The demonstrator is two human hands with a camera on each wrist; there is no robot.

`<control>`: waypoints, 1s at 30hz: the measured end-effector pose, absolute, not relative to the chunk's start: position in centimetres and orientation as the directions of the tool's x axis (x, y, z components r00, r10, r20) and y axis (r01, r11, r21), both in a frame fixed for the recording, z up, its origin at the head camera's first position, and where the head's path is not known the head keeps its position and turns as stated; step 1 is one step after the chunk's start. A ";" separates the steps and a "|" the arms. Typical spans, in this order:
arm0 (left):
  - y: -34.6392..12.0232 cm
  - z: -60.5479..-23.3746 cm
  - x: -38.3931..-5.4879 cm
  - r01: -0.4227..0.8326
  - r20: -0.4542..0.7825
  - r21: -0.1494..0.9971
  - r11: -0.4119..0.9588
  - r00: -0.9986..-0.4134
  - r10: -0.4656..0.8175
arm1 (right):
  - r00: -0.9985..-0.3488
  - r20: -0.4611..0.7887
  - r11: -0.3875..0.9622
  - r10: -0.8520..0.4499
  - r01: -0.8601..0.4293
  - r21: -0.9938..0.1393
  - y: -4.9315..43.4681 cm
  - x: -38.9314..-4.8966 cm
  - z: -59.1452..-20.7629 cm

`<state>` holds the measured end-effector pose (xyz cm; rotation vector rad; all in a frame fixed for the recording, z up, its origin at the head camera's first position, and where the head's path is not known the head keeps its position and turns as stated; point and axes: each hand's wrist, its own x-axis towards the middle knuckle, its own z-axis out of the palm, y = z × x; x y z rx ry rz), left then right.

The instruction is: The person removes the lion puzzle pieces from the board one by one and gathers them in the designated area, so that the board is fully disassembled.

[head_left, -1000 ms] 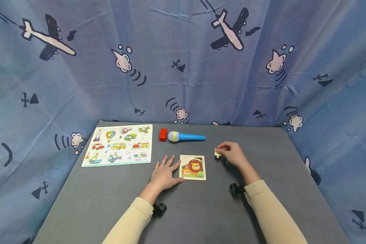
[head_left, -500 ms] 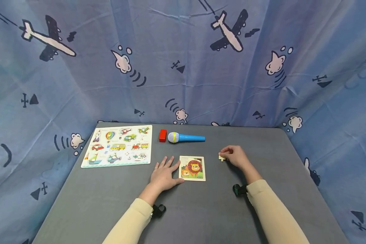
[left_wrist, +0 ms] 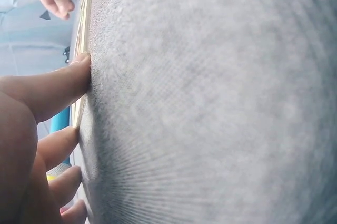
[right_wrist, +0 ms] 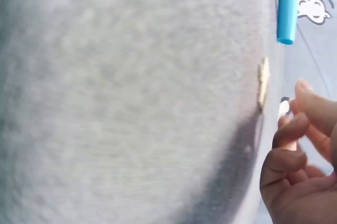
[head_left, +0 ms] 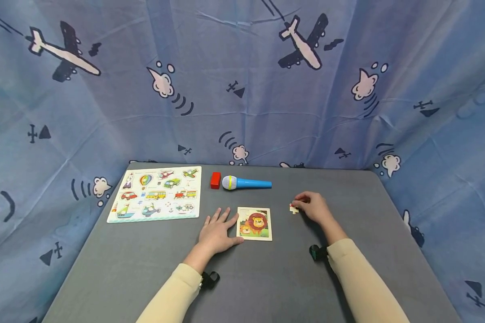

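Observation:
My left hand (head_left: 216,233) lies spread on the table, its thumb and index fingertip touching the left side of the square lion puzzle (head_left: 254,224). In the left wrist view the puzzle (left_wrist: 84,29) shows edge-on, with the thumb at its rim. To the right of it, a small puzzle piece (head_left: 293,208) lies on the table under the fingertips of my right hand (head_left: 313,207). The right wrist view has that piece (right_wrist: 263,84) flat on the cloth, with a gap between it and the loosely curled fingers (right_wrist: 287,129).
A picture board of vehicles (head_left: 157,193) lies at the back left. A red block (head_left: 215,180) and a blue toy microphone (head_left: 248,183) lie behind the lion puzzle. A blue patterned curtain (head_left: 242,89) hangs behind the grey table (head_left: 242,287).
My right hand has moved slightly right and toward me with the puzzle piece, then let go of it on the table. The left hand and the lion puzzle have stayed in place.

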<state>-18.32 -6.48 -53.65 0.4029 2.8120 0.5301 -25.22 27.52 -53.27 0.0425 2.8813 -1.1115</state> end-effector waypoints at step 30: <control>-6.4 -53.5 -18.1 0.219 -0.189 0.389 0.895 -0.932 0.310 | -0.995 0.014 0.664 -0.098 -0.075 -0.744 21.6 -22.9 -50.1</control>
